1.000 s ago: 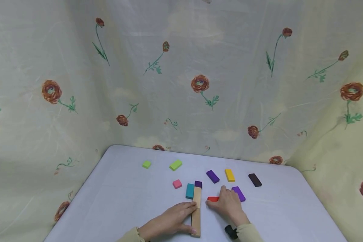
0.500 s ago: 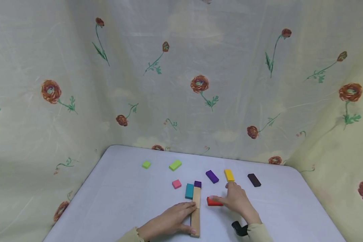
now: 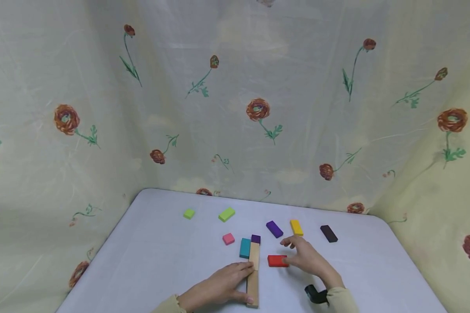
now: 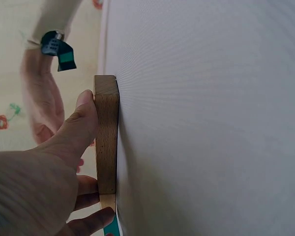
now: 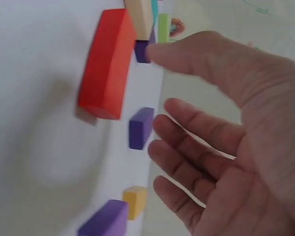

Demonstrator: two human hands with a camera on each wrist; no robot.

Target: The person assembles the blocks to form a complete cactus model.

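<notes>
Two plain wooden blocks (image 3: 253, 289) lie end to end on the white table. My left hand (image 3: 225, 284) rests along them, its fingertips by their joint and its thumb near the closest end. A small dark purple block (image 3: 256, 238) stands at their far end, with a teal block (image 3: 244, 248) against the left side. To the right lies a red block (image 3: 276, 261). Over it hovers my right hand (image 3: 307, 258), fingers loosely spread and holding nothing; the thumb overlaps the red block's right end in the head view.
Beyond lie a purple block (image 3: 274, 229), a yellow block (image 3: 296, 227), a black block (image 3: 329, 233), a pink block (image 3: 228, 238) and two green blocks (image 3: 226, 214). Another purple block (image 5: 105, 220) shows in the right wrist view. Flowered curtain (image 3: 235, 108) surrounds the table.
My right hand has let go of the red block and drawn up and to the right, uncovering it. The left hand stays where it was on the wooden blocks.
</notes>
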